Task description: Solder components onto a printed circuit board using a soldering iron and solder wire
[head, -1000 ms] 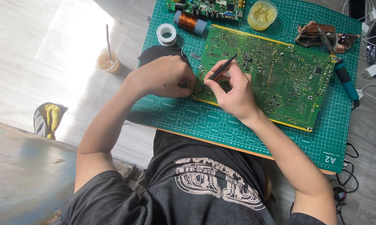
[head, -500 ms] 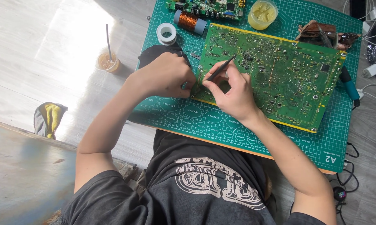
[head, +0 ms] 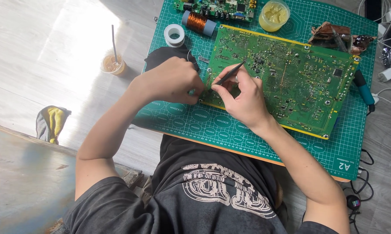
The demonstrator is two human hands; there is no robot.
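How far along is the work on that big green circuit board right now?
Set up: the green circuit board lies flat on the cutting mat, with a tape roll, copper coil and yellow jar at hand. In hand: the right hand holds a thin dark tool to the board's left edge while the left hand rests beside it. What remains cannot be told.

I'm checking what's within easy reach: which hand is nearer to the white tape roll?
Left. The left hand lies just below the white tape roll; the right hand, pinching a thin dark tool, sits farther off on the green circuit board.
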